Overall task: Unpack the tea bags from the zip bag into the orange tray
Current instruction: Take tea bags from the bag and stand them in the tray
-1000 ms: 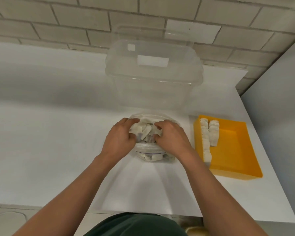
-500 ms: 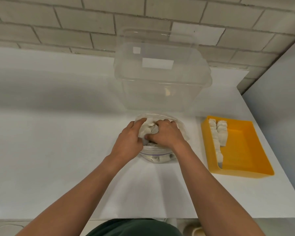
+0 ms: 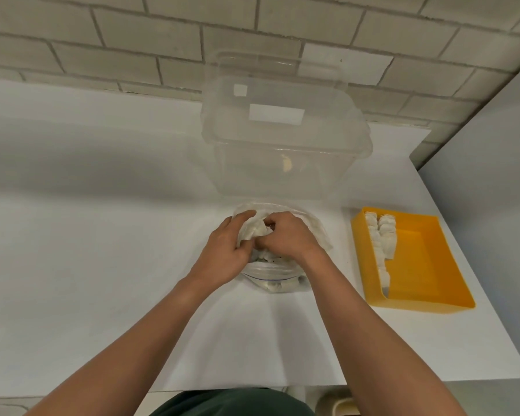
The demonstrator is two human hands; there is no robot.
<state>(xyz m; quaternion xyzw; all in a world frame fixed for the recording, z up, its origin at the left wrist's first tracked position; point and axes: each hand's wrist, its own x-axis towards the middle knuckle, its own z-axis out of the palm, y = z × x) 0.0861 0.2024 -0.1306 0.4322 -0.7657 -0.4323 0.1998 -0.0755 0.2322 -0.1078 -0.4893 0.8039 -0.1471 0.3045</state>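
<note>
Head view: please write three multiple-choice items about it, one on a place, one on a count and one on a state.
1. Where does the orange tray stand?
A. to the right of the zip bag
B. to the left of it
C. on the floor

2. How many rows of tea bags lie in the tray?
A. one
B. two
C. five

3. The zip bag is:
A. sealed
B. open, with the left hand and right hand at its mouth
C. lying in the tray

Key:
1 A: the tray stands on the table to the bag's right.
2 B: a long row lies along the tray's wall, with a shorter one beside it.
3 B: the fingers reach in through the open top.
</note>
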